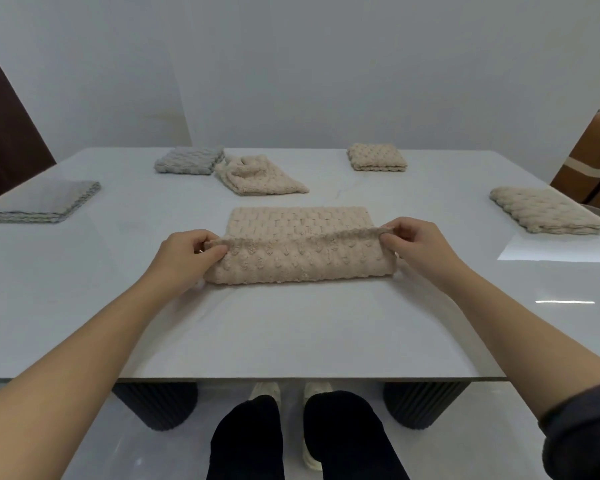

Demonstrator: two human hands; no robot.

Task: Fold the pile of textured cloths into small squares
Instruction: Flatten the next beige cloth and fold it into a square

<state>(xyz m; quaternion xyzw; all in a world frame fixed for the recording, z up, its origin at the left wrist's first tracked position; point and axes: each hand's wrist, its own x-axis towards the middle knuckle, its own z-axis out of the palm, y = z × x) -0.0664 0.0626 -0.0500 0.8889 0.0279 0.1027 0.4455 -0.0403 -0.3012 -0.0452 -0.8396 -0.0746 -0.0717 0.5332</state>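
Observation:
A beige textured cloth [300,244] lies in the middle of the white table [291,334], its near half lifted and doubled over towards the far half. My left hand [184,254] pinches the raised edge at its left corner. My right hand [416,242] pinches the same edge at its right corner. The edge hangs a little above the flat far part of the cloth.
Folded cloths lie around: a grey square [189,160] at the back left, a flat grey one [42,202] at the far left, a beige square [376,156] at the back right, a beige one [544,209] at the right edge. A crumpled beige cloth [257,174] sits behind the worked cloth.

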